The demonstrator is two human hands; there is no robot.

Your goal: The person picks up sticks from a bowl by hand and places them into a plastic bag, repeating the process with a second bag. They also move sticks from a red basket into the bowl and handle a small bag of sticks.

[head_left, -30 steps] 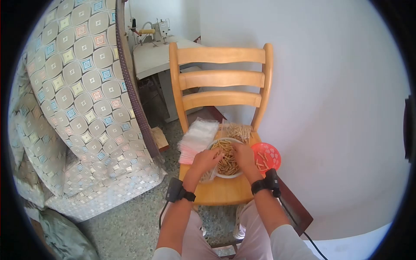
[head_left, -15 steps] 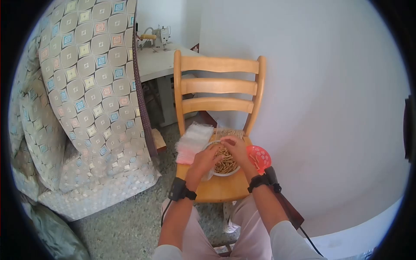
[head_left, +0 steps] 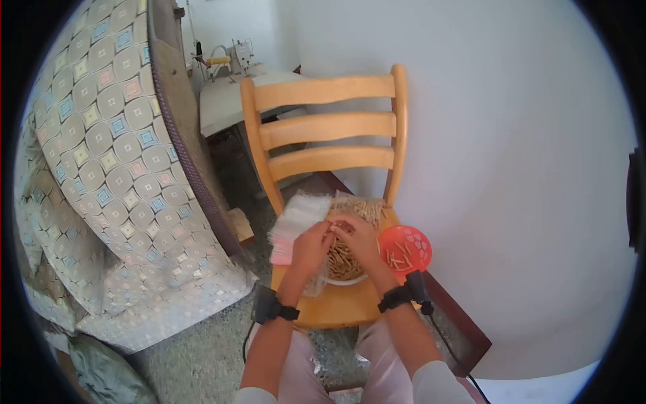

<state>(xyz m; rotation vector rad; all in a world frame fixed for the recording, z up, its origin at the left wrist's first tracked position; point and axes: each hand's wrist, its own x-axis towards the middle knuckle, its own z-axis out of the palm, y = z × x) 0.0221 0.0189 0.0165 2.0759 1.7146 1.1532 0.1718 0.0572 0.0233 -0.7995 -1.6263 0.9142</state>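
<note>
Above a white bowl (head_left: 328,279) of small brown sticks (head_left: 344,261), my left hand (head_left: 313,246) and my right hand (head_left: 356,237) meet at the fingertips. Both have bent, pinched fingers; whatever lies between them is too small to make out. Left of the bowl is a stack of clear plastic bags (head_left: 303,213) with pink lower edges. Behind my hands, a clear bag (head_left: 367,210) of pale sticks lies on the seat. A red basket (head_left: 418,246) with several sticks is right of my right hand.
The wooden chair (head_left: 330,126) carries these things on its seat. A patterned sofa (head_left: 101,168) stands at the left. Behind the chair are a sewing machine (head_left: 240,56) and its table (head_left: 221,111). A pale wall rises at the right.
The view has shifted, and the chair appears larger. My hands have drawn together at the fingertips, and more of the red basket shows.
</note>
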